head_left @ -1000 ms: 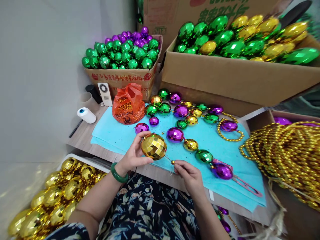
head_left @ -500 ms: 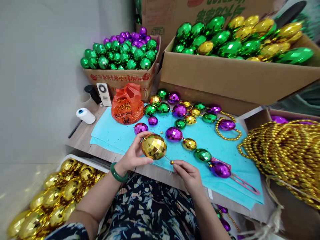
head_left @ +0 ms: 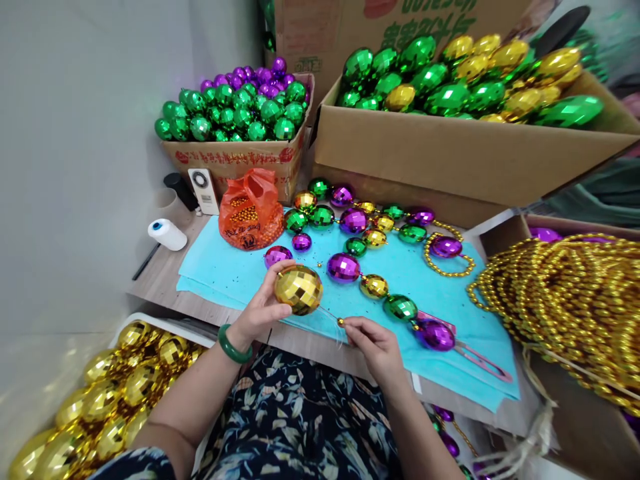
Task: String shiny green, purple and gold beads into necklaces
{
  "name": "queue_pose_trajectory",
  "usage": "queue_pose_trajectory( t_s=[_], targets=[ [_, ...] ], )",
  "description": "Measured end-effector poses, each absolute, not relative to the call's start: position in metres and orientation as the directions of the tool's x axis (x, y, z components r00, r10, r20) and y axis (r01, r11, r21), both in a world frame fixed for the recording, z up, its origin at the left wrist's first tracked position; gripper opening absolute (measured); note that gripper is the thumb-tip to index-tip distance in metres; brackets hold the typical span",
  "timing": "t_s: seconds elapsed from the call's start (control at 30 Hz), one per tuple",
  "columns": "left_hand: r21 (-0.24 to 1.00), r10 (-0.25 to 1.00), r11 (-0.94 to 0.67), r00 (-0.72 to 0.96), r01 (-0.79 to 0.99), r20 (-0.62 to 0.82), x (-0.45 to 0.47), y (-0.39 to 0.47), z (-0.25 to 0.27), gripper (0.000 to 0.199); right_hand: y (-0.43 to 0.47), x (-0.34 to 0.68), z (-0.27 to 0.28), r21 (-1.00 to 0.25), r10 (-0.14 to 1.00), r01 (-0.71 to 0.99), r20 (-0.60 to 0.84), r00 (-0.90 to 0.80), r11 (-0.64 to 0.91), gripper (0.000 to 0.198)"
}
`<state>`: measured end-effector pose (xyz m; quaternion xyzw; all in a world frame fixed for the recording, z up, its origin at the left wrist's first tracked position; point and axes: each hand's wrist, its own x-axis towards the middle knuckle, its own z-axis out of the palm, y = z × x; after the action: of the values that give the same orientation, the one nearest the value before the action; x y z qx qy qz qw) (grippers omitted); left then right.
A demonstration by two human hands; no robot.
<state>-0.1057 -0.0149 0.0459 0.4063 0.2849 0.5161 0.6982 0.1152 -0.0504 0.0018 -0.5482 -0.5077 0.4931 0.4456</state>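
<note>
My left hand [head_left: 264,305] is wrapped round a large faceted gold ball [head_left: 299,290], held above the table's near edge. Thumb and fingertips of my right hand [head_left: 373,340] pinch a small gold bead [head_left: 341,322] at the ball's lower right. A thin thread runs between ball and bead, with loose ends hanging below. Just beyond my hands a string of purple, gold and green faceted balls [head_left: 343,267] lies on a turquoise cloth [head_left: 300,325]. Pink-handled scissors [head_left: 483,361] rest partly under its nearest purple ball [head_left: 435,335].
A red plastic bag of small beads [head_left: 251,212] and a white thread spool [head_left: 167,234] stand at left. Behind are cardboard boxes of green and purple balls [head_left: 235,157] and green and gold ones [head_left: 460,153]. Gold bead chains [head_left: 560,300] heap at right; a tub of gold balls [head_left: 143,380] sits lower left.
The gold ball and my left hand have shifted slightly left, and a little more thread shows between ball and bead. The whole view has also shifted slightly.
</note>
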Motion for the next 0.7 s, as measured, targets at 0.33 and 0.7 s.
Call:
queue_pose_trajectory(
  t_s=[0.33, 0.7],
  targets=[
    [0.846, 0.978, 0.095, 0.209, -0.525, 0.020, -0.103, -0.016, 0.045, 0.066, -0.057, 0.109, 0.005, -0.983, 0.998, 0.177, -0.044, 0.053, -0.053, 0.026],
    [0.833, 0.959, 0.104, 0.277, -0.543, 0.061, -0.103, -0.022, 0.048, 0.063, -0.052, 0.113, -0.006, -0.987, 0.985, 0.012, -0.163, -0.065, -0.162, 0.030]
  ],
)
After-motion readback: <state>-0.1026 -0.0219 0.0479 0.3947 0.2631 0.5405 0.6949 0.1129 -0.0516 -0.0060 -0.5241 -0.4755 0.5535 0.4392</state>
